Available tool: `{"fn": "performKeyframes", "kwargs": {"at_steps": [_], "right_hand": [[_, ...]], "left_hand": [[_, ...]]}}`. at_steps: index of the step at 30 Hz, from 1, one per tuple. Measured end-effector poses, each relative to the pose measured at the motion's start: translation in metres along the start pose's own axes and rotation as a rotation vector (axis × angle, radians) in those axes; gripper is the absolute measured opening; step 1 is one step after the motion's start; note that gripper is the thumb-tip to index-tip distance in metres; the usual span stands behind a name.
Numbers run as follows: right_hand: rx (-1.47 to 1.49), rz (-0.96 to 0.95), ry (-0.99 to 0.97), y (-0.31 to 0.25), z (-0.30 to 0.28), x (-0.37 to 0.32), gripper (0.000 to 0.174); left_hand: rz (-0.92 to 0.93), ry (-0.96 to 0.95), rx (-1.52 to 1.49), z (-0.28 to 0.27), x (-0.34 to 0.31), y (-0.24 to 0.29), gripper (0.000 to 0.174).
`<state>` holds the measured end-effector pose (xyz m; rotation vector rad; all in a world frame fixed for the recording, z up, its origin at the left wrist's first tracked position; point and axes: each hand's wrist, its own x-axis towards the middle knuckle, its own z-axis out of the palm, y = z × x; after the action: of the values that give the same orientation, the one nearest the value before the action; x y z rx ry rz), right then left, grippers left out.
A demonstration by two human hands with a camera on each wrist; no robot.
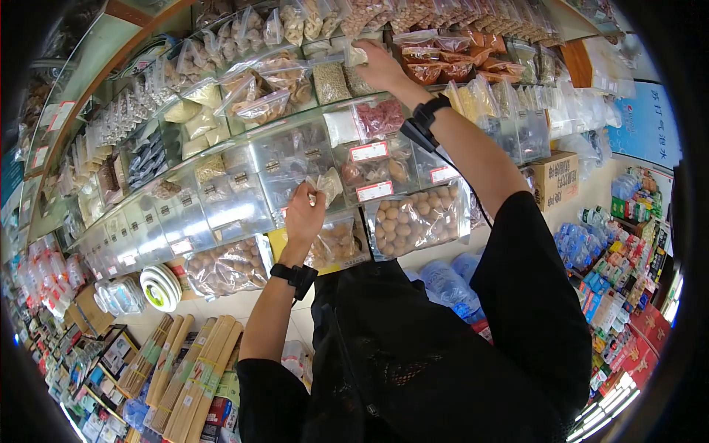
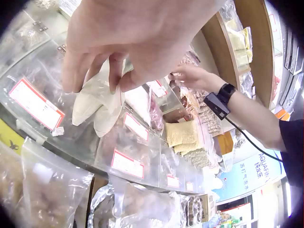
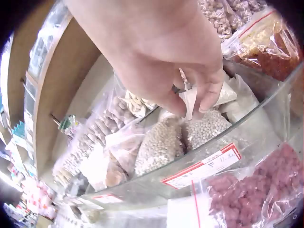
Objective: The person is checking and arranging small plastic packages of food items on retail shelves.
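My left hand [image 1: 304, 214] pinches the tops of small clear bags of pale powder [image 2: 105, 111], which hang below its fingers over the clear lidded bins. In the head view these bags show beside the fingertips. Farther back, my right hand [image 1: 380, 68] reaches into a glass-walled compartment. Its thumb and fingers pinch the edge of a small white packet [image 3: 189, 102] in the right wrist view. Right below those fingertips lie bags of small pale round grains [image 3: 204, 128]. More white packets [image 3: 227, 95] lie beside the hand, partly hidden by it.
A glass divider [image 3: 256, 118] with a price label [image 3: 202, 167] runs in front of the right hand. Bagged pink pieces [image 1: 380, 118] lie nearer. Bags of round brown goods [image 1: 417, 221] hang along the front edge. Bundled sticks [image 1: 196, 376] stand at lower left.
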<state>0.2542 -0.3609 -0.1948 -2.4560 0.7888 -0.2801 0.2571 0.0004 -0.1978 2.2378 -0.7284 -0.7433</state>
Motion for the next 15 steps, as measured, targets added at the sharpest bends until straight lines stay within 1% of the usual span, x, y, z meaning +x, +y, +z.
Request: {"fn": "performKeyframes", "kwargs": {"at_steps": [1, 2, 4, 5, 6, 7, 9, 10, 11, 13, 15], "right_hand": [[-0.042, 0.134, -0.112, -0.007, -0.002, 0.004, 0.066], [-0.126, 0.164, -0.151, -0.004, 0.002, 0.009, 0.071], [-0.151, 0.184, -0.151, -0.013, -0.006, 0.009, 0.071], [-0.174, 0.212, -0.151, -0.018, -0.009, 0.005, 0.07], [-0.178, 0.15, -0.115, -0.017, -0.008, 0.002, 0.06], [-0.184, 0.146, -0.111, -0.015, -0.01, 0.003, 0.06], [-0.222, 0.108, -0.103, -0.007, -0.013, 0.0, 0.054], [-0.207, 0.076, -0.061, -0.003, -0.014, -0.003, 0.045], [-0.21, 0.076, -0.065, 0.001, -0.016, -0.005, 0.045], [-0.103, 0.076, -0.037, 0.002, -0.022, -0.009, 0.037], [-0.055, 0.078, -0.021, 0.0, -0.027, -0.018, 0.035]], "left_hand": [[-0.002, 0.008, -0.042, 0.0, 0.002, 0.001, 0.023], [0.0, 0.014, -0.044, -0.001, 0.005, 0.002, 0.023], [-0.124, -0.025, -0.174, -0.006, 0.012, 0.011, 0.023], [-0.126, -0.021, -0.177, -0.006, 0.015, 0.012, 0.023], [-0.077, 0.022, -0.164, -0.005, 0.019, 0.013, 0.023], [-0.023, 0.067, -0.152, -0.003, 0.025, 0.014, 0.023], [-0.022, 0.072, -0.177, -0.002, 0.033, 0.017, 0.023], [-0.029, 0.071, -0.194, -0.001, 0.035, 0.018, 0.023], [-0.031, 0.07, -0.197, -0.001, 0.037, 0.018, 0.023], [-0.049, 0.065, -0.183, -0.002, 0.041, 0.019, 0.023], [-0.037, 0.068, -0.188, -0.003, 0.041, 0.017, 0.023]]}}
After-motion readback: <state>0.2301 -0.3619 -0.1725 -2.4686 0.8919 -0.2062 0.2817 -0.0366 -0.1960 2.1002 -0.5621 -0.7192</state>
